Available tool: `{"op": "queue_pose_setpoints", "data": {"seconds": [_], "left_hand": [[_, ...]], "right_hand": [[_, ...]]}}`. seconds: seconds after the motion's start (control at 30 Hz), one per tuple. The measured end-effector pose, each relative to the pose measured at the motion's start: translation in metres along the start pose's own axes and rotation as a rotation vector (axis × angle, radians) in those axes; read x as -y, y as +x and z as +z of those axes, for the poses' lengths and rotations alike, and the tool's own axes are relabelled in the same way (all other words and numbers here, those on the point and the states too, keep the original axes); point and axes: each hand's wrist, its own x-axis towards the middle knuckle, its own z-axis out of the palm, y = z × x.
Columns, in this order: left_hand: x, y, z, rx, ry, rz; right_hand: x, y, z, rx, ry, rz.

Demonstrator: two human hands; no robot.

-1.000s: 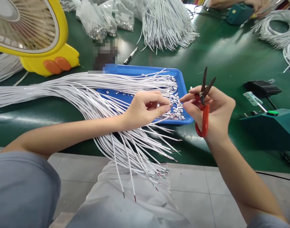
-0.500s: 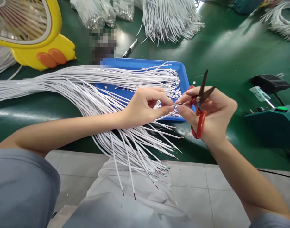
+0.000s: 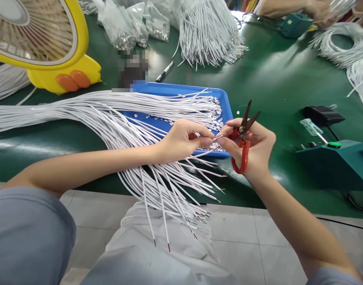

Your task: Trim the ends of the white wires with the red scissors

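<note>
My left hand [image 3: 183,139] is closed in a pinch on the end of a thin white wire over the near edge of a blue tray [image 3: 175,89]. My right hand [image 3: 253,144] grips red-handled scissors [image 3: 243,142], blades pointing up and slightly apart, while its thumb and forefinger meet the left fingertips at a small metal terminal [image 3: 217,137]. A big bundle of white wires [image 3: 80,113] fans across the tray and over the table edge toward my lap. Small metal terminals [image 3: 218,118] lie in the tray's right end.
A yellow duck-shaped fan [image 3: 44,43] stands at the far left. Bags of metal parts [image 3: 125,27], a pen [image 3: 164,71] and another wire bundle [image 3: 208,35] lie at the back. A teal machine [image 3: 339,162] and black pedal [image 3: 322,114] sit on the right. Another person's hands [image 3: 291,8] work far right.
My two hands have come together: the gap between the fingertips closed and they now meet at a terminal. The scissors tilted and dropped a little with the right hand.
</note>
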Motion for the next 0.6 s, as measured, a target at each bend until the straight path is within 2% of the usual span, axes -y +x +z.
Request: {"op": "queue_pose_setpoints", "data": {"seconds": [0.23,0.4,0.5,0.6], "left_hand": [[-0.0026,0.0003,-0.0019,0.068,-0.036,-0.041],[-0.0038,0.0019,-0.0038,0.181,-0.155,-0.021],[-0.003,0.0029,-0.0039,0.252,-0.227,-0.039],[-0.0024,0.003,-0.0036,0.243,-0.248,-0.109]], "right_hand": [[-0.0016,0.001,-0.003,0.046,0.064,0.066],[-0.0018,0.0031,-0.0054,0.088,0.067,0.028],[0.0003,0.0021,-0.0037,0.078,0.029,-0.019],[0.0021,0.0008,-0.0016,0.01,-0.034,-0.046]]}}
